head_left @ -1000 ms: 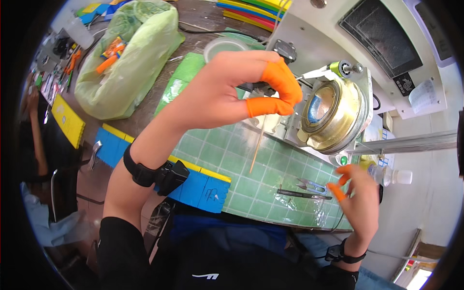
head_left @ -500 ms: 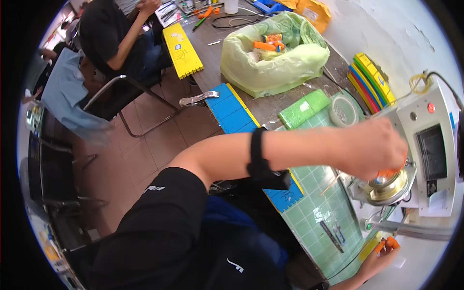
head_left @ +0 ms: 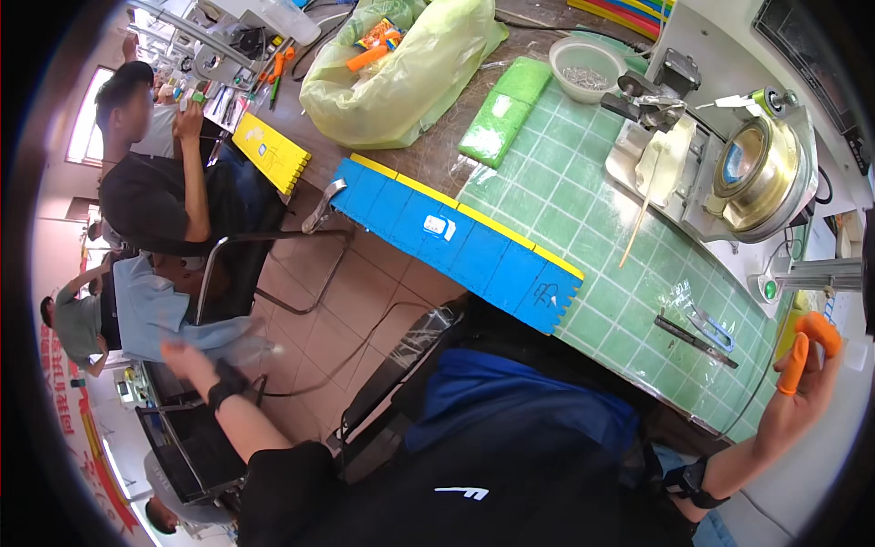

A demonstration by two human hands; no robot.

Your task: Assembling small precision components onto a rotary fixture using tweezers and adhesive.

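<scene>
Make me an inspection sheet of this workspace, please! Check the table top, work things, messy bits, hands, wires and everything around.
Surface: green gridded mat on a brown table.
Job's things: blue-handled snips and dark slim tool side by side; machine with brass-coloured wheel; thin stick.
Clutter: pale green bag with orange bits inside; green packet; bowl with small bits.
Left hand: blurred, away from the mat; cannot tell whether it holds anything.
Right hand: orange-tipped thumb and finger; nothing seen held.
Cables: dark cable near the right hand; another on the floor.
Surroundings: other people at the left.
</scene>
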